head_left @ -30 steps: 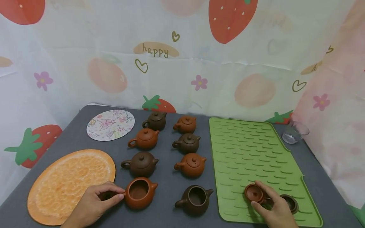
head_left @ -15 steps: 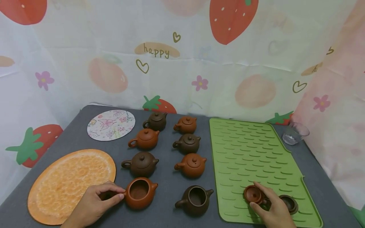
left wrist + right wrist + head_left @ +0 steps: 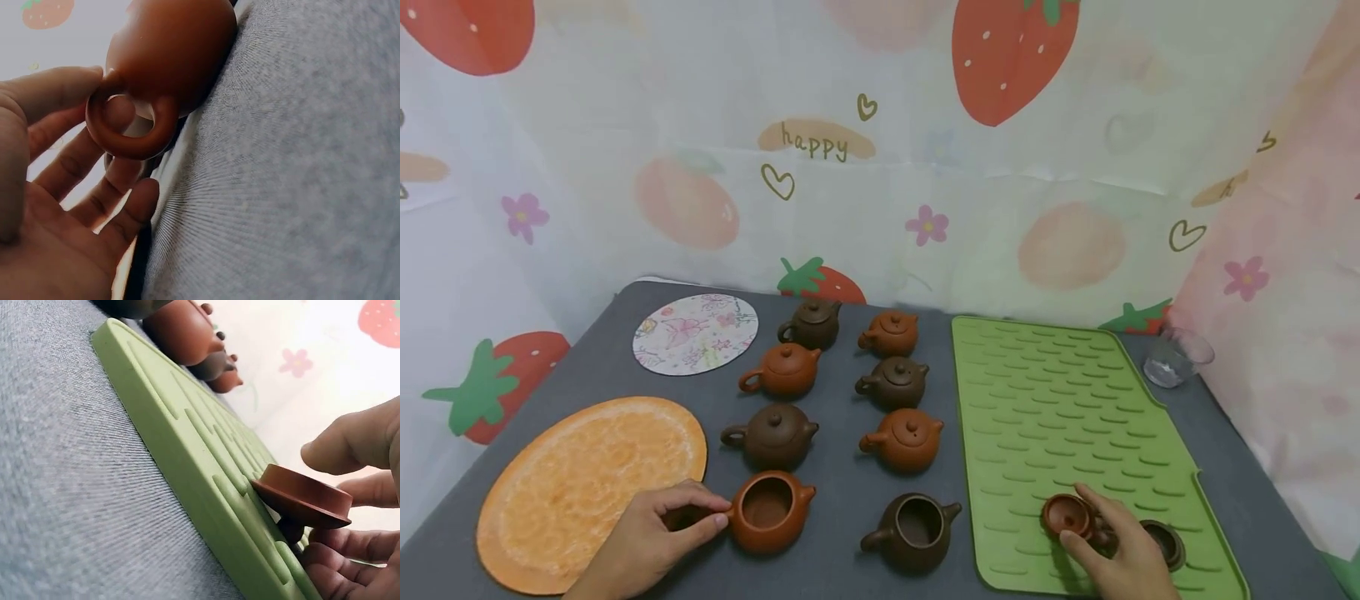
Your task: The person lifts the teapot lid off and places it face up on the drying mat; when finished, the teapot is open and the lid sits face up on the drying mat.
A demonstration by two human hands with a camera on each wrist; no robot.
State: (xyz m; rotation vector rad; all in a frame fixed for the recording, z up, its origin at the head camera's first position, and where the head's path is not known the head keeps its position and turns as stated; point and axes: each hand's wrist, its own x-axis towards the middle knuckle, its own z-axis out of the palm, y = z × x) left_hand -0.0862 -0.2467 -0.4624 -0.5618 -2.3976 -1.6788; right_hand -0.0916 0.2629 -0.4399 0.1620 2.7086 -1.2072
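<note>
My left hand [image 3: 651, 537] pinches the ring handle of a lidless reddish-brown clay teapot [image 3: 767, 537], which stands on the table. In the left wrist view the thumb and a finger meet at the loop handle [image 3: 134, 147]. Over the green mat, my right hand [image 3: 1123, 554] is beside an upturned reddish-brown teapot lid [image 3: 1067, 517]. The right wrist view shows this lid [image 3: 303, 497] tilted on its knob, the thumb [image 3: 331, 447] apart from it and the other fingers close behind and beneath. A dark upturned lid [image 3: 1168, 546] lies partly hidden behind the right hand.
An open dark teapot [image 3: 917, 550] stands between the hands. Several lidded teapots [image 3: 775, 437] form two columns behind. The green ridged mat [image 3: 1037, 375] lies right, near a clear glass [image 3: 1176, 358]. Two oval mats, orange [image 3: 595, 492] and patterned white [image 3: 696, 333], lie left.
The reddish lid has shifted slightly and the right fingers have loosened from its rim. The left hand keeps its hold on the teapot handle. The head view has tilted a little.
</note>
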